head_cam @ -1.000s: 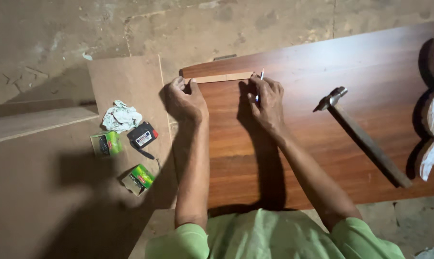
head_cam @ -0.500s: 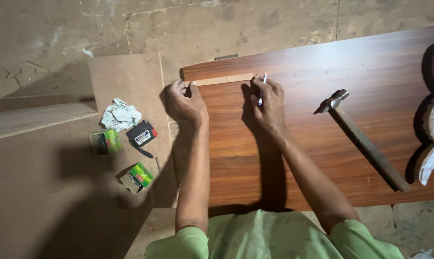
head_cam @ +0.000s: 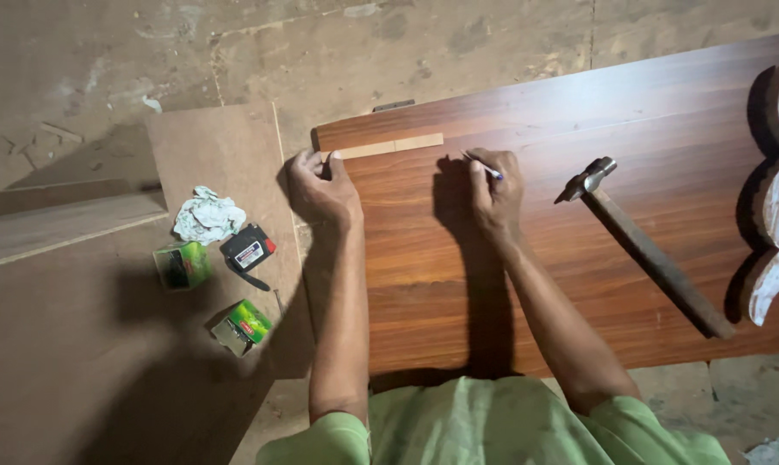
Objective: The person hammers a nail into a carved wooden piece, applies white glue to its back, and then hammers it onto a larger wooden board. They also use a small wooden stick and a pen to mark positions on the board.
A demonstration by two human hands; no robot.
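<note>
Currently: left hand (head_cam: pixel 322 188) pins light wood strip (head_cam: pixel 391 145) at board (head_cam: pixel 527 258) edge | right hand (head_cam: pixel 495 191) pinches pen (head_cam: pixel 484 167) (mid-board) | hammer (head_cam: pixel 643 245) lies right, well apart

One head-worn camera, looking steeply down from above the person's own shoulders.

The single view is facing down and slightly forward, taking in both forearms from the green sleeves at the bottom edge out to the left hand (head_cam: pixel 322 188) and right hand (head_cam: pixel 495 191). It is sitting close enough to fill most of the frame with the reddish wooden panel (head_cam: pixel 579 258), while bare concrete floor (head_cam: pixel 234 52) is running across the top. No second view is sharing the scene.
</note>
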